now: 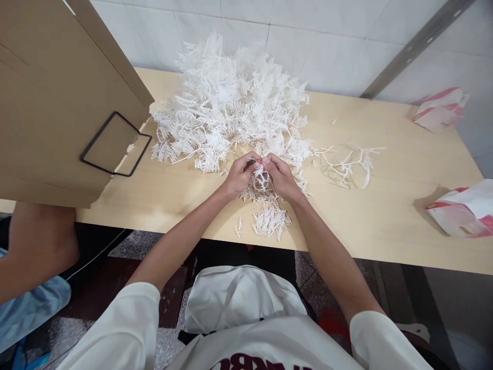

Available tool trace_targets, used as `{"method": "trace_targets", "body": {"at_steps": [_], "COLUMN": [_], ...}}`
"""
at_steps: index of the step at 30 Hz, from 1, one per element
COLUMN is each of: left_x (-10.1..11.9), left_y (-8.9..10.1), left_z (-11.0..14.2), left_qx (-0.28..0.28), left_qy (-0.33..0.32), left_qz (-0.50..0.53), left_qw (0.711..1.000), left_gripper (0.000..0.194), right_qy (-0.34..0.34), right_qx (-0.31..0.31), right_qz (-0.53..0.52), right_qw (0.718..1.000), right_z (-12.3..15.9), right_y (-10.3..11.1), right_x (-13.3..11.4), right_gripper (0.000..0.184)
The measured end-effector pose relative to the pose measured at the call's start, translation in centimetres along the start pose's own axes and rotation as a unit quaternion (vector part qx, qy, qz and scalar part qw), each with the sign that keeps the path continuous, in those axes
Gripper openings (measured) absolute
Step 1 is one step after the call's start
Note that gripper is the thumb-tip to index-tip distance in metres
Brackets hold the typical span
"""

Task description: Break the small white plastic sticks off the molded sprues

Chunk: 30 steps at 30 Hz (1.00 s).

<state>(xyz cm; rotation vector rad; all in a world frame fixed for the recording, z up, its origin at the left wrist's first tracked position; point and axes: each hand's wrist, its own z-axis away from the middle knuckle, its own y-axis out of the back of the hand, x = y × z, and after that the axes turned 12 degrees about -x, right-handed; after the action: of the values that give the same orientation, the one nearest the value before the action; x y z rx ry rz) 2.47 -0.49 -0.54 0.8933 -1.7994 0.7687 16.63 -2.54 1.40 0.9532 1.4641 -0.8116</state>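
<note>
Both my hands meet at the near edge of a large heap of white branching plastic pieces. My left hand has its fingers pinched on a white branched plastic piece. Closed on the same piece from the other side is my right hand; the fingertips nearly touch. The piece hangs below the fingers, and its exact shape is partly hidden. Just below my hands lies a small pile of short white plastic bits, with a few loose bits to its left.
A cardboard panel with a black wire frame stands at the left, a person's arm below it. Bare white plastic branches lie right of the heap. Two red-and-white bags are on the table's right side, against a tiled wall.
</note>
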Motion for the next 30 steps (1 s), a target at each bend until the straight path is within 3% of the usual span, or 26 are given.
{"method": "trace_targets", "body": {"at_steps": [7,20,24,30], "left_x": [-0.1,0.6,0.8,0.8], "left_y": [-0.1,0.9,0.6,0.5], "left_z": [0.1,0.0,0.2,0.7], "left_qx": [-0.006,0.025,0.035,0.046], "left_qy": [0.031,0.000,-0.034,-0.085], "left_qz": [0.045,-0.201,-0.302,-0.432], "left_qw": [0.998,0.979,0.952,0.897], "left_gripper": [0.017,0.024,0.017,0.013], "right_qy": [0.016,0.075,0.113,0.174], "right_qx": [0.030,0.066,0.085,0.165], "right_qz": [0.019,0.145,0.240,0.349], "right_qw": [0.999,0.984,0.961,0.906], "right_z": [-0.1,-0.4,-0.1,-0.2], "right_y": [0.0,1.1,1.0,1.1], "right_x": [0.0,0.8,0.4,0.3], "right_gripper": [0.038,0.030,0.025,0.015]}}
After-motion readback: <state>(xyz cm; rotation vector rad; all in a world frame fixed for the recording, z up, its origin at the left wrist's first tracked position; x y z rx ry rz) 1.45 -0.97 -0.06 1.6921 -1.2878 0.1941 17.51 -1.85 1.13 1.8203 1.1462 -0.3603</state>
